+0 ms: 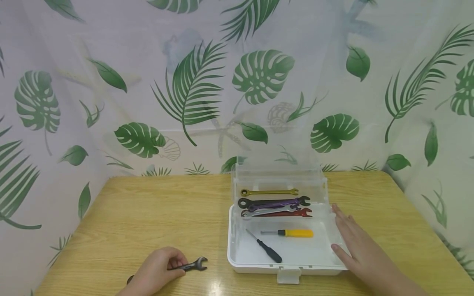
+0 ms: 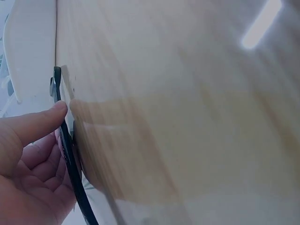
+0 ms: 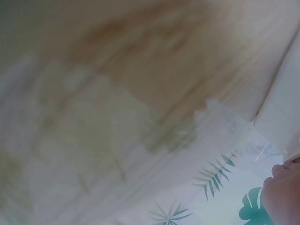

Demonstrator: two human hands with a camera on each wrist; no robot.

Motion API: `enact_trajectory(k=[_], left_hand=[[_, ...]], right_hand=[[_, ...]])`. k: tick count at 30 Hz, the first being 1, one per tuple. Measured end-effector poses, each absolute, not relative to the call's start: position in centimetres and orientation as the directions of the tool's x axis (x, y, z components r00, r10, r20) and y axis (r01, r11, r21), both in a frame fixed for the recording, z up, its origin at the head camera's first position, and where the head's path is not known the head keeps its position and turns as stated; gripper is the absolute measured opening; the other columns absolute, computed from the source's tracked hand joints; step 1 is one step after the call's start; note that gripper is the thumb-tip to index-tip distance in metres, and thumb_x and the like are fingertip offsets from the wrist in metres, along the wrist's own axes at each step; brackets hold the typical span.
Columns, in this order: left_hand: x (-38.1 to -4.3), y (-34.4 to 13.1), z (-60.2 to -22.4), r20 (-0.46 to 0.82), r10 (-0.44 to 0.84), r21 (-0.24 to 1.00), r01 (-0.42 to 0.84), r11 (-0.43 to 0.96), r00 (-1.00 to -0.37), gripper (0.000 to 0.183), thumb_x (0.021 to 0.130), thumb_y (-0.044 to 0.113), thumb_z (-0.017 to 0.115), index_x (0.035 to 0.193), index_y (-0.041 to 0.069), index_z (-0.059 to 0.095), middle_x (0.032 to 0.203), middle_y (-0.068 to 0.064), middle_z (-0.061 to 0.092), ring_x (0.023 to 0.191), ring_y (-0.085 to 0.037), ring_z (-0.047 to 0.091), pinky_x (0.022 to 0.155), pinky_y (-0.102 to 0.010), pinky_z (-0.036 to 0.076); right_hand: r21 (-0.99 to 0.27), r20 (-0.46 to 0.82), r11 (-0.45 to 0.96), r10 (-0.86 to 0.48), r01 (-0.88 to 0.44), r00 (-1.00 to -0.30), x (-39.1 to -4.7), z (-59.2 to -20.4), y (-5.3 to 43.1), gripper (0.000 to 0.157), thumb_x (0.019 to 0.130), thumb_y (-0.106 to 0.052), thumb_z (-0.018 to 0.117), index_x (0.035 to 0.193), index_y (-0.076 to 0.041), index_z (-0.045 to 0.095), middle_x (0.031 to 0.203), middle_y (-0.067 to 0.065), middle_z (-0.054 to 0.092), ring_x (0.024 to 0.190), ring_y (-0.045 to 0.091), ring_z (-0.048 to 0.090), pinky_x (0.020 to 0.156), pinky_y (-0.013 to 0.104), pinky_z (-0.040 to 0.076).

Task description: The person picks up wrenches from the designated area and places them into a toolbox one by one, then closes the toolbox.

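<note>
My left hand pinches a black wrench just above the table, left of the toolbox; its open end points right. In the left wrist view the thumb presses on the dark wrench. My right hand rests along the right wall of the white toolbox, fingers fairly straight. Inside the box lie a yellow screwdriver and a black screwdriver. Toward its back are a gold wrench, a black wrench, a purple wrench, a silver wrench and a red wrench.
The toolbox's clear lid stands raised at the back. A latch hangs at its front edge. Wooden table surrounds the box, and a leaf-patterned cloth hangs behind and at both sides.
</note>
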State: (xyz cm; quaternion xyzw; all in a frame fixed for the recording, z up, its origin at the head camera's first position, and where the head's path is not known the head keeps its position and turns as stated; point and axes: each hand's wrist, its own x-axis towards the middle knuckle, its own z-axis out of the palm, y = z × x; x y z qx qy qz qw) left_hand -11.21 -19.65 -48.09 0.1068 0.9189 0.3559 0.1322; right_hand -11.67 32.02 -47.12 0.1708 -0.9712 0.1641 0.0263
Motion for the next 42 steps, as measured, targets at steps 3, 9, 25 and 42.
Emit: enact_trajectory(k=[3, 9, 25, 42], left_hand=[[-11.32, -19.78, -48.06, -0.165, 0.304, 0.689, 0.11, 0.716, -0.938, 0.012, 0.085, 0.005, 0.087, 0.09, 0.011, 0.077, 0.082, 0.005, 0.067, 0.073, -0.003, 0.055, 0.064, -0.019, 0.048], [-11.47, -20.1, -47.99, -0.164, 0.352, 0.681, 0.152, 0.716, -0.922, 0.01, 0.086, 0.007, 0.086, 0.092, 0.01, 0.078, 0.085, 0.005, 0.07, 0.073, 0.001, 0.055, 0.064, -0.018, 0.048], [-11.51, -20.18, -47.91, -0.131, 0.379, 0.737, 0.166, 0.655, -0.916, 0.009, 0.085, 0.006, 0.086, 0.09, 0.008, 0.079, 0.085, 0.004, 0.076, 0.073, 0.004, 0.061, 0.066, -0.017, 0.051], [-11.63, -19.83, -47.5, -0.117, 0.387, 0.797, 0.146, 0.586, -0.915, 0.008, 0.087, 0.002, 0.083, 0.092, 0.008, 0.082, 0.095, -0.006, 0.081, 0.08, 0.001, 0.067, 0.072, -0.016, 0.056]], right_hand=[[-0.313, 0.1, 0.889, -0.321, -0.336, -0.942, -11.68, -47.09, 32.03, 0.082, 0.11, -0.039, 0.055, 0.171, -0.006, 0.012, 0.181, 0.009, 0.008, 0.16, 0.042, 0.025, 0.112, 0.001, -0.019], [-0.311, 0.096, 0.89, -0.32, -0.334, -0.942, -11.71, -47.11, 32.04, 0.082, 0.11, -0.04, 0.054, 0.171, -0.007, 0.01, 0.181, 0.01, 0.008, 0.159, 0.044, 0.026, 0.112, 0.001, -0.019], [-0.341, 0.073, 0.888, -0.303, -0.309, -0.95, -11.7, -47.13, 31.98, 0.082, 0.109, -0.041, 0.055, 0.17, -0.005, 0.013, 0.18, 0.012, 0.01, 0.158, 0.047, 0.027, 0.112, 0.004, -0.019], [-0.32, 0.107, 0.888, -0.312, -0.33, -0.944, -11.78, -47.25, 32.01, 0.081, 0.109, -0.038, 0.057, 0.17, -0.004, 0.016, 0.18, 0.011, 0.012, 0.157, 0.047, 0.029, 0.113, 0.004, -0.018]])
